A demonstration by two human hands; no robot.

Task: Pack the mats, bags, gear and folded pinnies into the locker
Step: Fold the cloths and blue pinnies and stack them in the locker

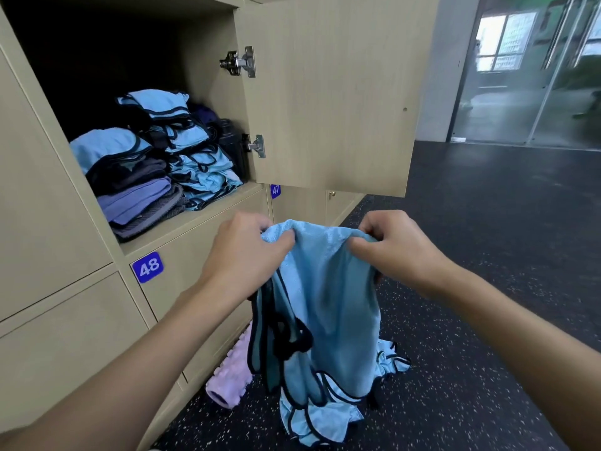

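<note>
I hold a light blue pinny (328, 288) with dark trim up in front of me, below the open locker (201, 208). My left hand (247, 252) grips its top left edge and my right hand (393, 249) grips its top right edge. The cloth hangs down, doubled over. More blue pinnies (312, 421) lie in a heap on the floor beneath it. Inside the locker sits a stack of folded blue pinnies (192, 151), with folded purple and grey mats (140, 203) under another blue pinny (104, 148) to the left.
The locker door (331, 92) stands open to the right. A lilac foam roller (232, 372) lies on the dark speckled floor against the lower lockers, numbered 48 and 47. A dark bottle (229, 138) stands at the locker's right wall. Glass doors are far right.
</note>
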